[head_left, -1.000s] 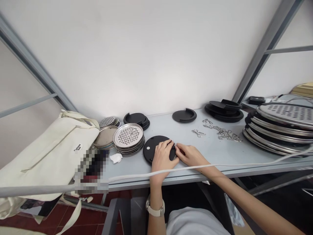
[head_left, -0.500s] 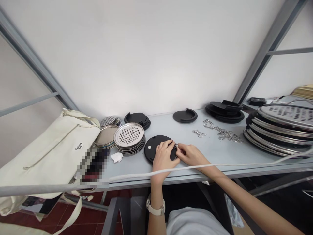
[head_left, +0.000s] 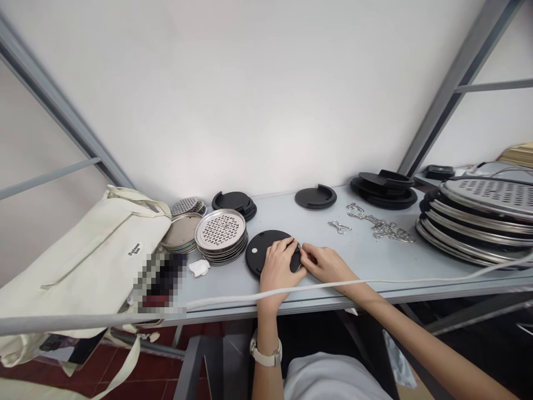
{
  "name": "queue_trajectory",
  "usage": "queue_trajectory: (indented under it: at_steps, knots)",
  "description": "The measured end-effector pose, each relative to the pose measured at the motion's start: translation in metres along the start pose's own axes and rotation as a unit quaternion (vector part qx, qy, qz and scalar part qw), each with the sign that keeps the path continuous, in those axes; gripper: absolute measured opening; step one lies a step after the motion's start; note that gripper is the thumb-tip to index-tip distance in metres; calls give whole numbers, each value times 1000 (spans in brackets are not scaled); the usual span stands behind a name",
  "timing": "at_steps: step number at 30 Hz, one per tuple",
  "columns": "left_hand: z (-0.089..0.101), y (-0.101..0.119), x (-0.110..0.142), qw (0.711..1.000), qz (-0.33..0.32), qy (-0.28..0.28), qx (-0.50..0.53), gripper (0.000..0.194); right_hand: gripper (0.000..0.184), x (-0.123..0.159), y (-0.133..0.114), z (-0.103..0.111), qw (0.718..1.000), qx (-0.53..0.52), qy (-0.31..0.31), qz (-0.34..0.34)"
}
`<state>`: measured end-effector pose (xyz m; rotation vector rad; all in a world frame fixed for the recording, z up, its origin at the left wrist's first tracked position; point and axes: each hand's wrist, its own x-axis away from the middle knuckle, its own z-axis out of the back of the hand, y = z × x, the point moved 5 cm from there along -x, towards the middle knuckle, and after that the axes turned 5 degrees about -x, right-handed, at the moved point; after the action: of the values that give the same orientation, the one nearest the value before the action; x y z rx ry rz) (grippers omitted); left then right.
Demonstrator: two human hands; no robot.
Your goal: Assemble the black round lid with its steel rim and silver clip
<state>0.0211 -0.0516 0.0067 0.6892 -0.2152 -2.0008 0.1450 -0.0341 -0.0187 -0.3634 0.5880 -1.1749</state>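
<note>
Near the desk's front edge, the left hand grasps and steadies a black disc while the right hand pinches a small metal piece at its rim, apparently needing careful fingertip control.

The perforated discs look like shiny metal, the round holders matt black plastic, the clips bright metal wire, the bag cream cloth, the counter smooth.

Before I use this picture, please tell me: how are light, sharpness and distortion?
Head view: soft light, pale glow on the wall; wide-angle stretch towards the edges; pixelated block beside the cream bag; metal piece at the right hand too small to read clearly.
</note>
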Motion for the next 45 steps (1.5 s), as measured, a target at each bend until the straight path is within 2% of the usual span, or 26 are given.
queue_trajectory:
  at_steps: [6,14,23,30,45]
  knots:
    - [0,1,-1,1000,6,-3,2,48,23,1,-1,0,1000,19,1,3]
    - [1,1,-1,1000,8,-18,0,48,23,2,-2,2,1000,-15,-6,-5]
    - [0,1,-1,1000,-1,-1,-24,45,21,2,-5,4,1000,-21,-11,-6]
    - [0,2,-2,999,9,-23,-30,44,22,3,-1,3,1000,-8,-11,-3]
    - [-2,0,-1,1000,10,-7,-25,45,26,3,0,1,1000,24,-19,4]
